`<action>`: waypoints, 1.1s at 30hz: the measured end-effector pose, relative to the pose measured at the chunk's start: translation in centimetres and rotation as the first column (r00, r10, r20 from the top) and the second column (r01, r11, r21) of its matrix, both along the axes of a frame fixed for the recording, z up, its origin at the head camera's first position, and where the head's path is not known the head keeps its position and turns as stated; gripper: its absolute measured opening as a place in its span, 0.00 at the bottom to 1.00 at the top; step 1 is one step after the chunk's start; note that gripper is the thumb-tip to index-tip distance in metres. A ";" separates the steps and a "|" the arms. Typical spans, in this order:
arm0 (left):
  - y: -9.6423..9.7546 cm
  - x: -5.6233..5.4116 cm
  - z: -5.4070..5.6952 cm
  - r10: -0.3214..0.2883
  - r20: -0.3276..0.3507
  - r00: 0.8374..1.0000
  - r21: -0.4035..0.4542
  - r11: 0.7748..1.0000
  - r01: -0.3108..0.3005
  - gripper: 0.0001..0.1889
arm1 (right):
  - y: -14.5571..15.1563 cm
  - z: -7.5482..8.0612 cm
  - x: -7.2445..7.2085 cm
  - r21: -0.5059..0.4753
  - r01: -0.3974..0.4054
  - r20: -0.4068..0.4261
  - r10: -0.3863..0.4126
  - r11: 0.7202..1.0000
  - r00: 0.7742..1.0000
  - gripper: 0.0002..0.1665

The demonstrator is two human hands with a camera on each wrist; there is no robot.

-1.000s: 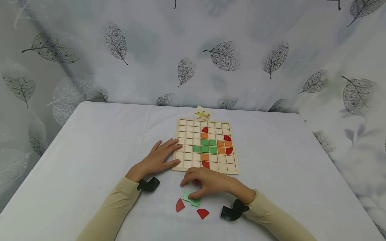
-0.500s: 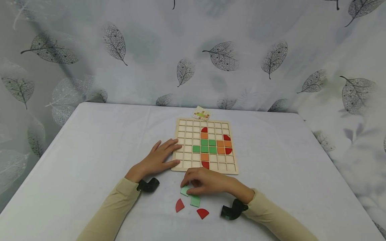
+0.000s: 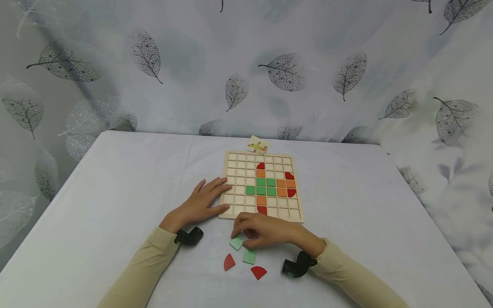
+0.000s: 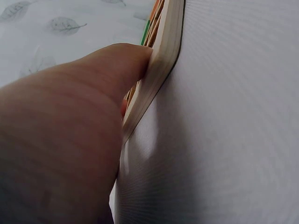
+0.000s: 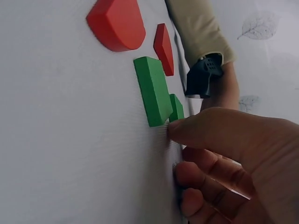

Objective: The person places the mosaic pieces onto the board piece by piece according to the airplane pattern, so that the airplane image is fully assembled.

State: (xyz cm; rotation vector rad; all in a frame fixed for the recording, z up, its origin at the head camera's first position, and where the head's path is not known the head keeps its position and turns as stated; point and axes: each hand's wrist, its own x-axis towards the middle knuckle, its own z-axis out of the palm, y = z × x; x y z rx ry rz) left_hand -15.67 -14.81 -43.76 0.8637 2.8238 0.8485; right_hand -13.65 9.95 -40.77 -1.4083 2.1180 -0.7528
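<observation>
My left hand (image 3: 200, 203) lies with fingers spread on the left edge of the wooden grid board (image 3: 239, 215), its thumb against the frame in the left wrist view. Green, orange and red tiles fill some of the board's cells. Just in front of the board, my right hand (image 3: 265, 231) has curled fingers, with thumb and index finger pinching a corner of a green square tile (image 3: 236, 243). In the right wrist view that green tile (image 5: 176, 108) is partly hidden behind the nearer green tile (image 5: 152, 88). The index fingertip is hidden there.
Two red quarter-circle tiles, one on the left (image 3: 229, 262) and one on the right (image 3: 258, 272), lie nearer the front on the white tablecloth (image 3: 115, 192). A small pattern card (image 3: 257, 145) sits behind the board. A leaf-print cloth (image 3: 173, 85) hangs behind the table.
One green tile has shifted away from its neighbour, toward the board and slightly left, and turned a little under my right fingers. My left hand and the board stay put.
</observation>
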 end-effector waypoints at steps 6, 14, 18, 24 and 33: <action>0.0 0.0 0.0 0.000 0.004 1.000 0.001 1.000 0.000 0.31 | 0.0 -0.1 -0.1 -0.010 0.001 -0.017 -0.001 1.000 1.000 0.14; 0.0 0.0 0.1 0.003 -0.005 1.000 0.004 1.000 -0.003 0.30 | -0.1 0.2 -0.2 0.008 0.012 -0.011 -0.012 1.000 1.000 0.13; 0.1 0.0 0.1 0.002 -0.004 1.000 0.006 1.000 -0.002 0.31 | -0.1 0.2 -0.2 0.005 0.011 -0.024 -0.011 1.000 1.000 0.13; 0.0 0.0 0.1 -0.001 -0.005 1.000 0.003 1.000 0.001 0.31 | 0.1 0.2 -0.5 0.012 0.029 -0.040 -0.028 1.000 0.999 0.13; 0.0 0.0 0.0 -0.007 -0.010 1.000 0.006 1.000 0.007 0.31 | 0.5 0.6 -0.9 0.002 0.033 -0.078 -0.033 0.999 0.996 0.12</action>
